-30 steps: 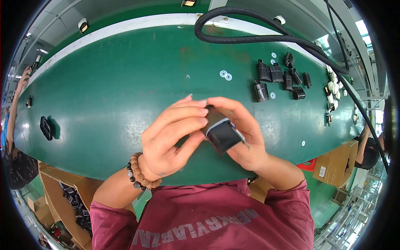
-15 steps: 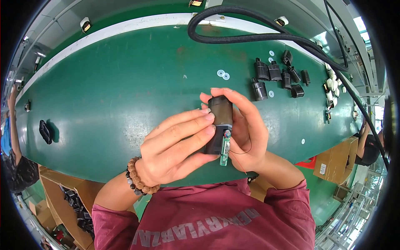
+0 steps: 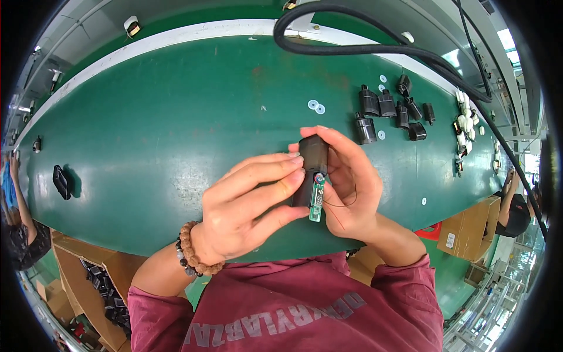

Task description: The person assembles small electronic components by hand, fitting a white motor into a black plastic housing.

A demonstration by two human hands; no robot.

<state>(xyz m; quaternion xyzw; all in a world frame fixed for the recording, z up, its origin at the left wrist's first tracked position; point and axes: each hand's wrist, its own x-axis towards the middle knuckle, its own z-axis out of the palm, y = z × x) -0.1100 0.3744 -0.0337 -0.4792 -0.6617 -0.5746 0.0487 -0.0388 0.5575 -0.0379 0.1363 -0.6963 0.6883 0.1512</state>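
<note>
In front of my chest, both hands hold a small dark plastic device. Its upper part is a smoky, see-through shell [image 3: 314, 154]; below it is a black body [image 3: 302, 193]. A narrow green circuit board [image 3: 317, 202] with thin wires runs along the right side of the body. My left hand [image 3: 243, 199] pinches the device from the left, fingertips on the shell and thumb low near the board. My right hand [image 3: 355, 188] wraps the shell from the right, its index finger bent over the top; its other fingers are partly hidden behind.
Several black plastic housings [image 3: 369, 101] lie on the green table [image 3: 176, 129] at the right, near small pale discs [image 3: 381, 135]. White parts [image 3: 466, 123] are heaped farther right. A black cable [image 3: 352, 50] loops overhead. A cardboard box [image 3: 88, 252] of black parts stands lower left.
The circuit board and black body have moved up toward the shell, and the pale band between them no longer shows. My left fingers have shifted slightly up along the device.
</note>
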